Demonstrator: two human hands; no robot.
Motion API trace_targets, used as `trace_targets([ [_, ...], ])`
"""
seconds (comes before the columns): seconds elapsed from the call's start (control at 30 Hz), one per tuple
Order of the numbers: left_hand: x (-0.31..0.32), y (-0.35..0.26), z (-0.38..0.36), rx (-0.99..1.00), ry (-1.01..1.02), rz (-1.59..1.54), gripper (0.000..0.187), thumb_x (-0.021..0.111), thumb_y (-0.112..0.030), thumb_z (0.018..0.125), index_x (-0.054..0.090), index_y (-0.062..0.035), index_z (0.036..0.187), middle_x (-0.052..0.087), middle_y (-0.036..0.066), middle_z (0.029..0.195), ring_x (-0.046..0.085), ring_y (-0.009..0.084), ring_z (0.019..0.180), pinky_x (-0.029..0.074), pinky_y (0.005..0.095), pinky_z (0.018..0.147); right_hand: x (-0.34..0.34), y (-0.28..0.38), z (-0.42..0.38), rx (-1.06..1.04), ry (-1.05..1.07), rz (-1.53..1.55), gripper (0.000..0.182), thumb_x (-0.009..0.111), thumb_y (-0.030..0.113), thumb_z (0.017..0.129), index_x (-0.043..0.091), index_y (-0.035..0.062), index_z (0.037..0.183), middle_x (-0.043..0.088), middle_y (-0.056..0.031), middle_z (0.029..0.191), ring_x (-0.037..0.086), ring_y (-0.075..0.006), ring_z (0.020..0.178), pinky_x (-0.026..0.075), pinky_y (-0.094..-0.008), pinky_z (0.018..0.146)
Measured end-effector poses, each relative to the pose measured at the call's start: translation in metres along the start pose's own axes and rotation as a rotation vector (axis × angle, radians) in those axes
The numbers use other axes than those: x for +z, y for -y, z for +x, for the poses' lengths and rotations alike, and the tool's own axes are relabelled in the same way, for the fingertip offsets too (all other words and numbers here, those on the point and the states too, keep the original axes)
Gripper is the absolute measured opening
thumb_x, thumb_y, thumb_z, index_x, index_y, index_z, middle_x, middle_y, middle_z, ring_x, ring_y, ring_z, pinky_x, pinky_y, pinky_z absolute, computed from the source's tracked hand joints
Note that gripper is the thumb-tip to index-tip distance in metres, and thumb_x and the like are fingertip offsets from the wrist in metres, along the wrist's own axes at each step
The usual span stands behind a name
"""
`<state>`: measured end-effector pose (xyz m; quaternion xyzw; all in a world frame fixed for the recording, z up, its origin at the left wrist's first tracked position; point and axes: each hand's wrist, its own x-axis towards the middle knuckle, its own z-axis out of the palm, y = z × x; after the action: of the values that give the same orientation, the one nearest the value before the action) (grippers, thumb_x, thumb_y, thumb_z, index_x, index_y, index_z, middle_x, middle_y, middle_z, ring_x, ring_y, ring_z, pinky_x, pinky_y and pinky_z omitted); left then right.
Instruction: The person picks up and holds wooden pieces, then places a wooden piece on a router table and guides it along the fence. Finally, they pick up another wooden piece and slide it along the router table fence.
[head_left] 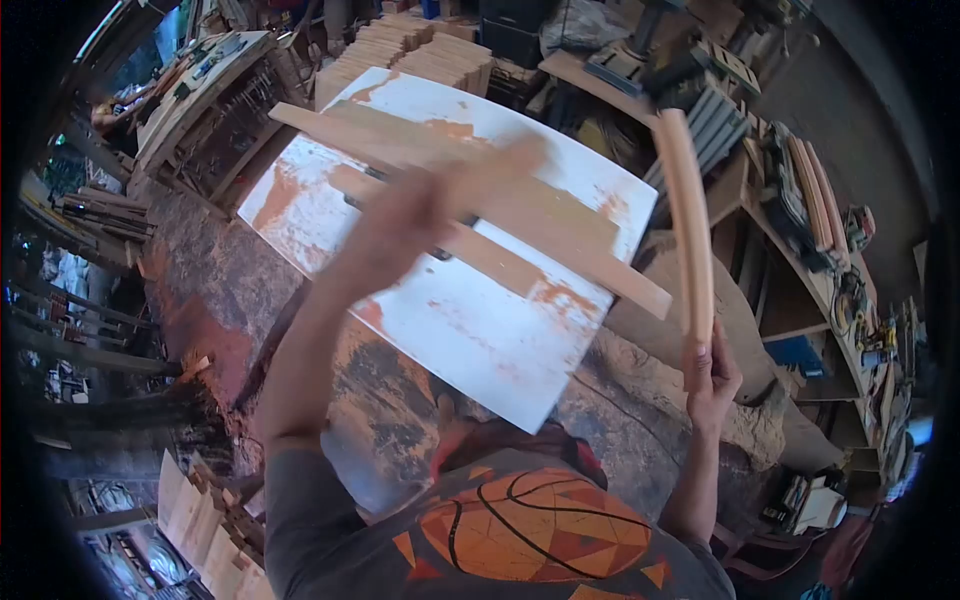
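Curved wooden slat [690, 225] stands near upright at 3 o'clock, right hand [712, 375] wrapped closed around its bottom end only. Top end is free and sits close to the shelf clutter [800, 190] at 1 o'clock; a swing likely clips it, and the low grip could let it twist out. Left hand [420, 215] is motion-blurred over the flat wooden strips [520, 235] lying on the white board [470, 330] at centre; can't tell whether its fingers are open or gripping. A sweep there could knock the strips off the board's edge.
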<state>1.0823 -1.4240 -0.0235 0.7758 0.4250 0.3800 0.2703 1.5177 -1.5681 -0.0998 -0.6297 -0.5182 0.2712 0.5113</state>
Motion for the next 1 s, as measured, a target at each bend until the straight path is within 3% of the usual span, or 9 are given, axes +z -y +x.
trace_targets([
  [0.07, 0.103, 0.011, -0.003, 0.340, 0.215, 0.484, 0.055, 0.065, -0.007, 0.086, 0.051, -0.0085, 0.139, 0.060, 0.015, 0.116, 0.057, 0.0354, 0.111, 0.050, 0.0461, 0.093, -0.034, -0.018, -0.012, -0.040, -0.146, -0.021, 0.048, 0.056, 0.019, 0.104, 0.050, -0.0084, 0.143, 0.064, -0.0150, 0.128, 0.059, -0.0154, 0.112, 0.047, -0.0274, 0.094],
  [0.13, 0.181, 0.005, -0.001, 0.302, 0.476, 0.593, 0.058, 0.062, -0.011, 0.090, 0.049, -0.0137, 0.146, 0.061, 0.014, 0.119, 0.058, 0.0327, 0.111, 0.047, 0.0457, 0.098, -0.067, -0.040, -0.032, -0.031, -0.196, -0.050, 0.048, 0.057, 0.020, 0.104, 0.050, -0.0087, 0.142, 0.064, -0.0148, 0.128, 0.060, -0.0164, 0.112, 0.047, -0.0285, 0.096],
  [0.23, 0.248, 0.016, 0.001, 0.276, 0.589, 0.694, 0.059, 0.059, -0.010, 0.089, 0.049, -0.0185, 0.147, 0.062, 0.009, 0.118, 0.058, 0.0293, 0.113, 0.047, 0.0456, 0.097, -0.103, -0.072, -0.062, -0.004, -0.243, -0.087, 0.048, 0.057, 0.020, 0.104, 0.051, -0.0088, 0.141, 0.064, -0.0146, 0.129, 0.060, -0.0185, 0.115, 0.047, -0.0307, 0.098],
  [0.47, 0.258, 0.076, 0.021, 0.310, 0.425, 0.812, 0.053, 0.061, -0.016, 0.090, 0.054, -0.0196, 0.143, 0.056, 0.010, 0.131, 0.049, 0.0332, 0.126, 0.042, 0.0464, 0.104, -0.133, -0.120, -0.078, 0.088, -0.170, 0.014, 0.048, 0.057, 0.020, 0.104, 0.050, -0.0108, 0.140, 0.063, -0.0163, 0.130, 0.060, -0.0206, 0.119, 0.045, -0.0326, 0.102],
  [0.53, 0.256, 0.087, 0.013, 0.244, 0.098, 0.863, 0.044, 0.063, -0.021, 0.091, 0.061, -0.0235, 0.135, 0.050, 0.012, 0.140, 0.044, 0.0386, 0.131, 0.039, 0.0498, 0.108, -0.133, -0.125, -0.073, 0.083, -0.111, 0.014, 0.051, 0.058, 0.019, 0.104, 0.045, -0.0095, 0.145, 0.062, -0.0172, 0.133, 0.060, -0.0178, 0.117, 0.048, -0.0290, 0.098],
  [0.57, 0.253, 0.089, 0.006, 0.239, 0.098, 0.869, 0.044, 0.063, -0.021, 0.091, 0.061, -0.0235, 0.135, 0.050, 0.012, 0.140, 0.044, 0.0386, 0.131, 0.039, 0.0498, 0.108, -0.128, -0.120, -0.070, 0.083, -0.105, 0.019, 0.051, 0.058, 0.019, 0.104, 0.045, -0.0095, 0.145, 0.062, -0.0172, 0.133, 0.060, -0.0178, 0.117, 0.048, -0.0290, 0.098],
  [0.63, 0.254, 0.089, -0.010, -0.060, 0.054, 0.568, 0.059, 0.071, -0.032, 0.087, 0.053, -0.0130, 0.140, 0.041, 0.022, 0.147, 0.037, 0.0447, 0.136, 0.033, 0.0564, 0.112, -0.117, -0.102, -0.064, 0.076, -0.059, 0.066, 0.051, 0.058, 0.021, 0.104, 0.047, -0.0116, 0.143, 0.064, -0.0175, 0.125, 0.062, -0.0202, 0.114, 0.049, -0.0314, 0.097],
  [0.83, 0.295, 0.115, -0.022, -0.458, -0.247, 0.597, 0.108, 0.071, -0.058, 0.084, 0.022, 0.0133, 0.150, 0.016, 0.036, 0.159, 0.014, 0.0552, 0.147, 0.012, 0.0639, 0.120, -0.093, -0.096, -0.043, 0.064, 0.075, 0.045, 0.050, 0.059, 0.018, 0.103, 0.048, -0.0119, 0.142, 0.065, -0.0175, 0.125, 0.063, -0.0161, 0.109, 0.050, -0.0272, 0.092],
  [1.0, 0.282, 0.108, -0.019, -0.614, -0.100, 0.551, 0.125, 0.062, -0.075, 0.081, 0.013, 0.0152, 0.152, 0.009, 0.038, 0.160, 0.000, 0.0538, 0.151, 0.001, 0.0691, 0.117, -0.104, -0.096, -0.025, 0.053, 0.229, -0.157, 0.044, 0.063, 0.014, 0.100, 0.056, -0.0113, 0.136, 0.070, -0.0195, 0.112, 0.066, -0.0143, 0.089, 0.053, -0.0262, 0.078],
])
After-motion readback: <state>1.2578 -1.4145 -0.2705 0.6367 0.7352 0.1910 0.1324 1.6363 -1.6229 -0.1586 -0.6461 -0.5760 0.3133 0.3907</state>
